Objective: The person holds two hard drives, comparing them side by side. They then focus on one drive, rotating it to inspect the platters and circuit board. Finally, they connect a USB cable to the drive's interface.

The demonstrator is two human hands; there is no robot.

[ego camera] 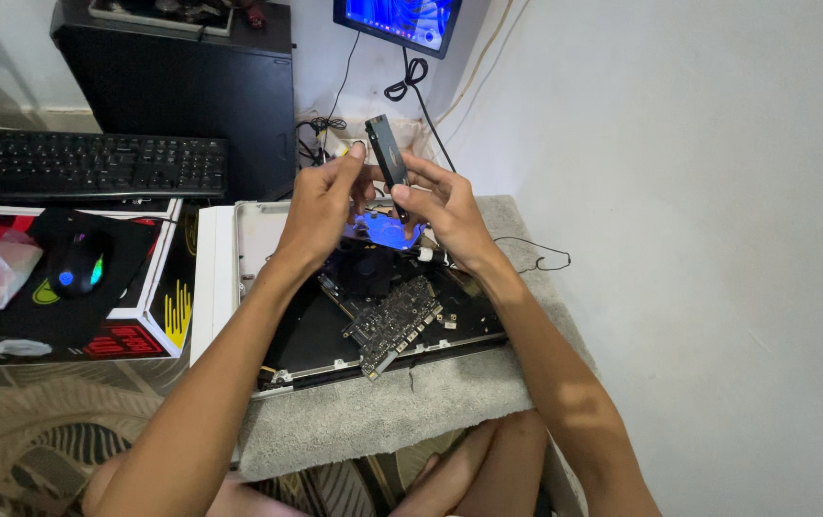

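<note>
My left hand (pixel 321 206) and my right hand (pixel 445 206) are raised together above an opened white computer chassis (pixel 244 230). Both pinch a thin black rectangular drive-like part (pixel 386 148), held tilted on edge, its top leaning away from me. My left fingertips touch its left edge near the top; my right thumb and fingers grip its lower end. Below the hands lies a dark circuit board (pixel 394 323) inside the chassis, next to a black fan (pixel 362 268) and a shiny blue-purple piece (pixel 380 231).
The chassis rests on a grey mat (pixel 383 412). A black keyboard (pixel 86 163), a lit mouse (pixel 78 263) on a mousepad, a black computer tower (pixel 191 86), a monitor (pixel 397 21) and loose cables (pixel 536 254) surround it. A white wall (pixel 699 239) stands at right.
</note>
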